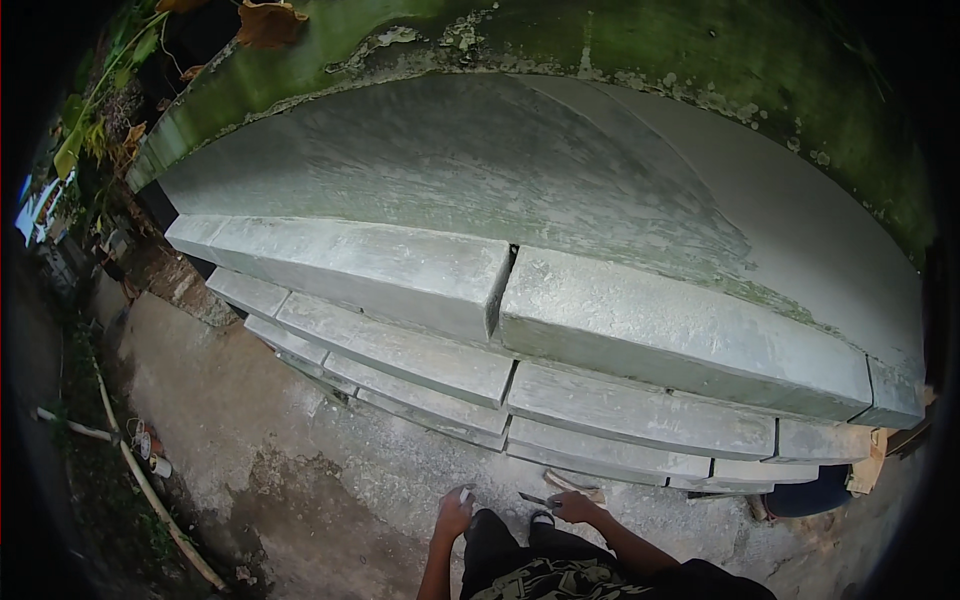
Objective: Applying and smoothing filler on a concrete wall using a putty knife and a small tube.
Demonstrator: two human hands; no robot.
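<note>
My left hand (455,512) is closed round a small pale object (467,496), too small to make out, low in the view. To its right, my right hand (578,508) grips a thin dark flat-bladed tool (535,500) pointing left. Both hands are apart, held over my legs, below stacked pale concrete blocks (680,310) that form stepped ledges with narrow dark gaps. Above these ledges is a wall (420,150) with grey-green staining and a smoother pale band at the right.
A mossy green edge (700,50) arches across the top. Leafy plants (70,140) hang at left. Long poles (160,500) and small containers (160,465) lie by the stained concrete ground (250,400). A dark rounded object (810,500) and a tan board (862,465) are at right.
</note>
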